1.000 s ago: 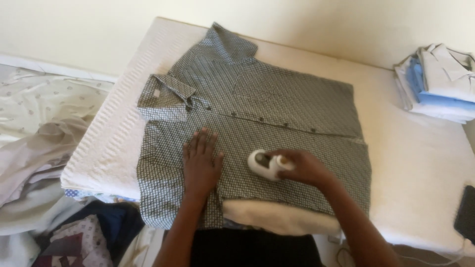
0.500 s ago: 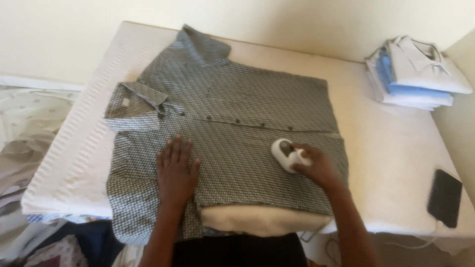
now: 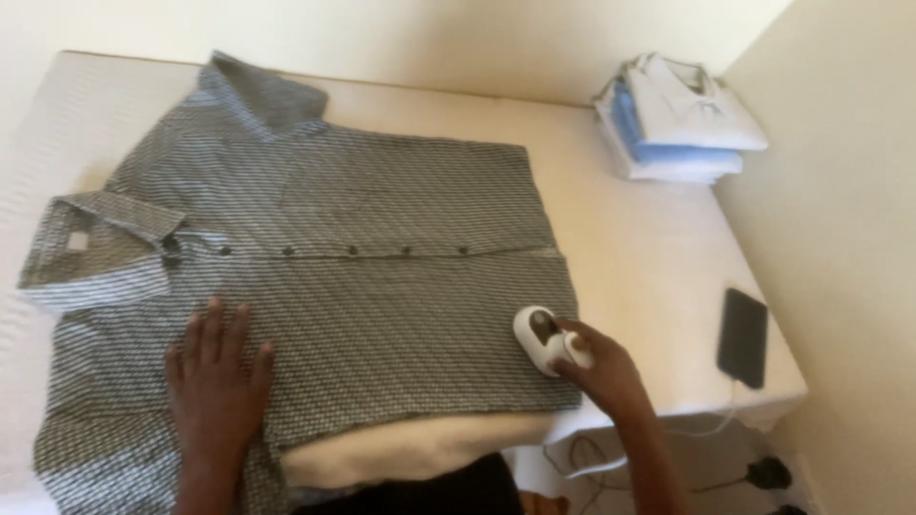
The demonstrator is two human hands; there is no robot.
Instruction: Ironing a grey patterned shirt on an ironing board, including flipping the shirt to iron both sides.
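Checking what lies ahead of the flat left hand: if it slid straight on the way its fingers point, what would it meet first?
The left hand points up across the patterned shirt; it would likely meet the shirt's row of buttons first.

our right hand (image 3: pixel 596 367) has slid the small white iron (image 3: pixel 540 339) from the middle of the patterned shirt (image 3: pixel 382 238) out to its hem edge. our view has turned right, so a black phone (image 3: pixel 742 336) now shows fully.

Small white neck label (image 3: pixel 76 240) inside shirt collar, dark unlit phone screen (image 3: pixel 742 337) at right edge
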